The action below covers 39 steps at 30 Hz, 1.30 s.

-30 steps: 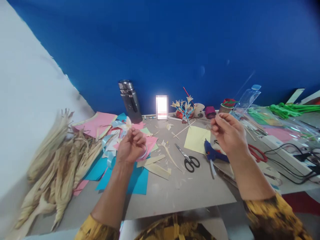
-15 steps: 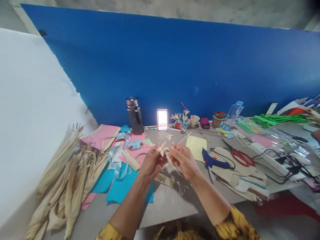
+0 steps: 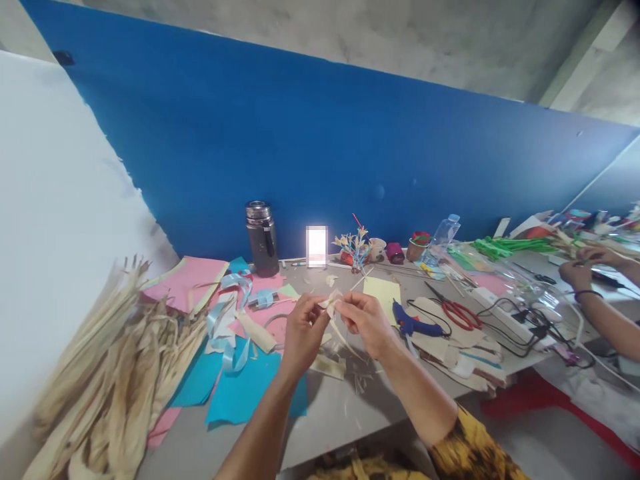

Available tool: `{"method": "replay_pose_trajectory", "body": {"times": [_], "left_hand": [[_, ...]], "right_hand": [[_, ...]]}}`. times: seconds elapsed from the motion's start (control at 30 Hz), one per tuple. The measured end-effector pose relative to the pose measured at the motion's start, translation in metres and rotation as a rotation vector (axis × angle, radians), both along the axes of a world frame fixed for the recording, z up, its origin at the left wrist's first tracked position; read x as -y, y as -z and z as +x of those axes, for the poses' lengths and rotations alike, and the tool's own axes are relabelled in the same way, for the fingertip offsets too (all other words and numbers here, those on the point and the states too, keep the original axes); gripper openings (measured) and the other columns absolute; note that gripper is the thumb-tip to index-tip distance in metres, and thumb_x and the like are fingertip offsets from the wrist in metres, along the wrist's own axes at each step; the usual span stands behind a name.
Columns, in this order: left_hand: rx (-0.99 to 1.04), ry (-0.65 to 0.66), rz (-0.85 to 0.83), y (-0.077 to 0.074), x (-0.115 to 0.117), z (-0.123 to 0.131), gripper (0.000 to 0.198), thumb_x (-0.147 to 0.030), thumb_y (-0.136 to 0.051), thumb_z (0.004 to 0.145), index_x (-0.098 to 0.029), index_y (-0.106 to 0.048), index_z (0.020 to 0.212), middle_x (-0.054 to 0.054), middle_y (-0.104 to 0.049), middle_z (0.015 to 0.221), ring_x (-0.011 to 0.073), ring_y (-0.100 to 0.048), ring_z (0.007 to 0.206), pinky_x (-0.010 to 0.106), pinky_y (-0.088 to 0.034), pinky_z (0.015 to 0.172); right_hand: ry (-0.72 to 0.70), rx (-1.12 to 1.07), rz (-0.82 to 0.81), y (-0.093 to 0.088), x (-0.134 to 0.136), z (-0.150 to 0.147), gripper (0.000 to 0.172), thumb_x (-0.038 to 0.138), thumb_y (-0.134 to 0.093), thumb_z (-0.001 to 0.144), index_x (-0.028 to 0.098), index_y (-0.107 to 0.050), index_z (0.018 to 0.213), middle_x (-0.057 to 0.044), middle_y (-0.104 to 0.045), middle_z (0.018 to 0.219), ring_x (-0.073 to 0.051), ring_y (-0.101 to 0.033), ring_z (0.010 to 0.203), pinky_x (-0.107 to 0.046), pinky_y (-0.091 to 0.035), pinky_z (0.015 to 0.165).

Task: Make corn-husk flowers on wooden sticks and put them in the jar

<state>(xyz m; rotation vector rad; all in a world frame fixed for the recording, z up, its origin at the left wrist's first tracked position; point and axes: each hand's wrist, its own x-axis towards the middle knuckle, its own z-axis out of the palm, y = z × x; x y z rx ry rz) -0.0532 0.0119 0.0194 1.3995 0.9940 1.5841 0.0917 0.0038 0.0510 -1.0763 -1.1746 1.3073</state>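
Between my two hands, above the middle of the table, is a small pale flower that looks made of dried corn husk. My left hand pinches it from the left. The fingertips of my right hand close on its right side. A thin husk strip trails down from it toward the table. Husk scraps lie beneath my hands. Behind them stands a bunch of similar husk flowers on blue stems.
Dried corn husks are heaped at left, near blue paper sheets. A dark thermos stands behind. To the right lie a blue glue gun, red-handled scissors and a power strip. Another person's hands work at far right.
My view has swung right and tilted, bringing another person's arms into sight. Both hands stay on the husk flower, which has turned between my fingers.
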Motion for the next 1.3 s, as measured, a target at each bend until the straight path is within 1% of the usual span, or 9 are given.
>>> {"method": "replay_pose_trajectory", "body": {"times": [0.13, 0.3, 0.53, 0.67, 0.8, 0.9, 1.0, 1.13, 1.3], "left_hand": [[-0.027, 0.01, -0.009, -0.001, 0.002, 0.003, 0.008, -0.016, -0.071, 0.073, -0.023, -0.076, 0.072, 0.001, -0.059, 0.07, 0.0153, -0.05, 0.066, 0.025, -0.037, 0.062], [0.098, 0.129, -0.265, 0.005, -0.002, 0.004, 0.013, -0.025, -0.074, 0.07, -0.018, -0.067, 0.06, -0.003, -0.051, 0.052, 0.0119, -0.042, 0.053, 0.025, -0.033, 0.055], [0.136, 0.188, -0.288, 0.021, -0.01, 0.003, 0.022, -0.031, -0.076, 0.071, -0.017, -0.062, 0.063, -0.004, -0.048, 0.056, 0.0098, -0.038, 0.055, 0.024, -0.029, 0.055], [0.145, 0.139, -0.279, 0.024, -0.013, 0.005, 0.023, -0.033, -0.078, 0.07, -0.017, -0.062, 0.063, -0.004, -0.049, 0.057, 0.0101, -0.038, 0.056, 0.024, -0.032, 0.056], [0.079, -0.022, -0.332, 0.022, -0.015, 0.003, 0.028, -0.039, -0.078, 0.07, -0.017, -0.063, 0.061, -0.004, -0.048, 0.053, 0.0109, -0.04, 0.054, 0.025, -0.034, 0.055], [0.097, -0.065, -0.346, 0.019, -0.019, -0.003, 0.02, -0.033, -0.08, 0.067, -0.017, -0.068, 0.068, -0.005, -0.05, 0.053, 0.0101, -0.041, 0.053, 0.024, -0.034, 0.054], [0.181, -0.035, -0.316, 0.012, -0.023, -0.006, 0.019, -0.026, -0.084, 0.06, -0.017, -0.07, 0.069, -0.004, -0.055, 0.058, 0.0089, -0.044, 0.054, 0.023, -0.035, 0.055], [0.41, 0.097, -0.392, -0.003, -0.021, 0.0, 0.028, -0.028, -0.089, 0.056, -0.015, -0.07, 0.072, -0.001, -0.06, 0.067, 0.0074, -0.047, 0.056, 0.022, -0.036, 0.052], [0.627, 0.223, -0.549, -0.011, -0.014, 0.008, 0.033, -0.026, -0.092, 0.058, -0.013, -0.069, 0.079, 0.0, -0.06, 0.07, 0.0056, -0.048, 0.056, 0.018, -0.037, 0.049]], "right_hand": [[-0.034, 0.017, -0.021, -0.002, 0.001, 0.002, 0.027, 0.038, -0.072, 0.07, 0.017, -0.056, 0.063, 0.007, -0.046, 0.046, -0.006, -0.029, 0.043, -0.023, -0.015, 0.045], [-0.133, -0.017, -0.058, -0.001, -0.004, 0.003, 0.027, 0.039, -0.073, 0.07, 0.016, -0.059, 0.065, 0.007, -0.046, 0.047, -0.005, -0.029, 0.043, -0.023, -0.016, 0.045], [-0.137, -0.052, -0.076, 0.008, -0.013, 0.004, 0.028, 0.039, -0.074, 0.07, 0.015, -0.06, 0.066, 0.007, -0.046, 0.046, -0.005, -0.032, 0.042, -0.022, -0.018, 0.044], [-0.158, -0.081, -0.059, 0.015, -0.016, 0.007, 0.028, 0.04, -0.074, 0.074, 0.015, -0.061, 0.071, 0.006, -0.05, 0.049, -0.005, -0.034, 0.043, -0.021, -0.022, 0.044], [-0.138, -0.071, -0.033, 0.025, -0.013, 0.018, 0.028, 0.039, -0.07, 0.078, 0.015, -0.064, 0.092, 0.0, -0.065, 0.067, -0.008, -0.044, 0.049, -0.021, -0.031, 0.046], [-0.176, 0.033, -0.036, 0.034, -0.005, 0.038, 0.027, 0.038, -0.062, 0.085, 0.015, -0.064, 0.1, -0.003, -0.068, 0.072, -0.009, -0.046, 0.051, -0.022, -0.032, 0.047], [-0.192, 0.247, 0.005, 0.038, 0.009, 0.064, 0.029, 0.033, -0.057, 0.09, 0.015, -0.063, 0.112, 0.001, -0.064, 0.062, -0.011, -0.045, 0.05, -0.024, -0.033, 0.05], [-0.172, 0.453, 0.067, 0.041, 0.035, 0.089, 0.034, 0.033, -0.049, 0.096, 0.015, -0.06, 0.122, 0.004, -0.057, 0.055, -0.015, -0.052, 0.057, -0.028, -0.039, 0.059], [-0.119, 0.455, 0.139, 0.059, 0.067, 0.093, 0.033, 0.038, -0.045, 0.099, 0.018, -0.057, 0.122, 0.001, -0.064, 0.06, -0.018, -0.058, 0.058, -0.03, -0.045, 0.064]]}}
